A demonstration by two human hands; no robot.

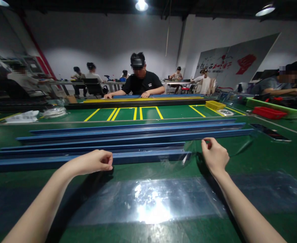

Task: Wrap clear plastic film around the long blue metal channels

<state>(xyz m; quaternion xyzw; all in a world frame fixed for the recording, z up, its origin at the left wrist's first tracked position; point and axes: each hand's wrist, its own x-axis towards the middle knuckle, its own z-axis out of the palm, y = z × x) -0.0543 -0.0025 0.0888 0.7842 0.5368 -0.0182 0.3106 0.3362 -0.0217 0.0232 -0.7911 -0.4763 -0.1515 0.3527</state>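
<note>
My left hand (96, 162) is closed, its fingers curled in front of the nearest blue channel strip (148, 157). What it pinches, if anything, is hidden. Past the right end of that strip, my right hand (215, 156) is closed in a pinch on clear plastic film (191, 148), which spreads out on both sides of the fingers. Several long blue strips (138, 136) lie side by side beyond my hands. Nearer to me, a wide, flat sheet of clear plastic (108, 199) stretches across the green table (163, 233) beneath my forearms.
A phone (271, 132) lies at the right, near a red tray (269, 112) and a yellow tray (214, 105). Across the table a co-worker (142, 79) handles long strips. Rolled material (54, 112) and a white packet (23, 116) rest at the left.
</note>
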